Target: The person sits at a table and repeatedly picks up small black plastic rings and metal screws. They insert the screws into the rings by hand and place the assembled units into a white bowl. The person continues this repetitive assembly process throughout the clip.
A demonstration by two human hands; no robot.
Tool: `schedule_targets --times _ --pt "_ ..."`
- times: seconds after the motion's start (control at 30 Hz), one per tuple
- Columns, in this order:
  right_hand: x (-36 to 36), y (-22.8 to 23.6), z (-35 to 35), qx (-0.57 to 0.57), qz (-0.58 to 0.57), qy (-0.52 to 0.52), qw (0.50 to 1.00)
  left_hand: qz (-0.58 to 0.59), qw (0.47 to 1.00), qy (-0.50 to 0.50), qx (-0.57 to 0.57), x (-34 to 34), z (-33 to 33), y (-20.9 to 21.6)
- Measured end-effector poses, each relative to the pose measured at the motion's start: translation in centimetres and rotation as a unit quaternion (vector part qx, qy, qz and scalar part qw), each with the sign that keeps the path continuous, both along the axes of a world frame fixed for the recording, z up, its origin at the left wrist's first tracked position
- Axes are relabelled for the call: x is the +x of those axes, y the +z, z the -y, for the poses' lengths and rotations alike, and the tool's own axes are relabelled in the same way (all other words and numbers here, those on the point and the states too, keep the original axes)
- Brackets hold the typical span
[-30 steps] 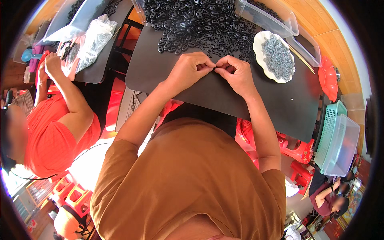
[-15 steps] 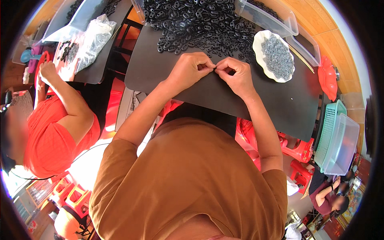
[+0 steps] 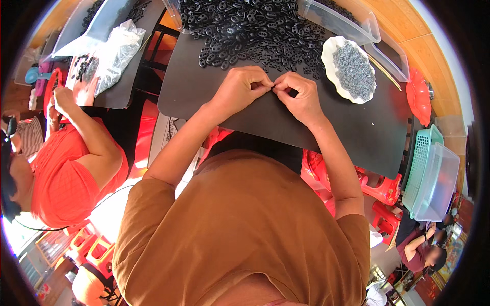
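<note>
My left hand (image 3: 240, 87) and my right hand (image 3: 297, 95) meet fingertip to fingertip above the dark table (image 3: 204, 89). Both are pinched closed, thumb against forefinger. Whatever lies between the fingertips is too small and too covered to name. Just beyond my hands spreads a big heap of black two-holed plastic pieces (image 3: 255, 30), with smaller ones along its near edge. To the right of my right hand, a white scalloped dish (image 3: 329, 76) holds many small grey metal pieces (image 3: 353, 71), which look like screws.
Clear plastic bins (image 3: 342, 23) flank the heap. A red scalloped dish (image 3: 418, 97) and a green basket (image 3: 422, 158) stand at the right. A co-worker in red (image 3: 71, 173) sits at the left, by a table with a plastic bag (image 3: 120, 53). Red stools (image 3: 377, 188) are below.
My hands stay pinched together in nearly the same place; the dark bit that showed between the fingertips is now hardly visible. The co-worker at the left has shifted an arm slightly.
</note>
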State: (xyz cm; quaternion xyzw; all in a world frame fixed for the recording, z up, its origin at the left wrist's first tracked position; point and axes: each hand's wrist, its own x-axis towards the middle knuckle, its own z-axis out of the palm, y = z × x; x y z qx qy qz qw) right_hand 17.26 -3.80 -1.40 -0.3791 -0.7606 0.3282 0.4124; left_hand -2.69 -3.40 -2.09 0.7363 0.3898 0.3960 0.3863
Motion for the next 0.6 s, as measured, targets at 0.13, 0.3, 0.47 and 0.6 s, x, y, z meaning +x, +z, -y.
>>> schedule_targets --times 0.13,0.3,0.47,0.6 --pt "0.2 -0.4 0.0 -0.025 0.004 0.003 1.0 0.006 1.0 0.002 -0.015 -0.1 0.1 0.1" --pt "0.0 0.1 0.0 -0.047 0.015 -0.021 0.999 0.001 1.0 0.009 -0.02 -0.1 0.1 0.0" --pt "0.0 -0.4 -0.1 -0.026 0.0 -0.013 1.0 0.01 1.0 0.005 -0.002 0.0 0.0 -0.2" --pt "0.2 -0.6 0.0 0.009 -0.003 0.001 1.0 0.008 1.0 -0.002 0.01 0.0 0.0 -0.1"
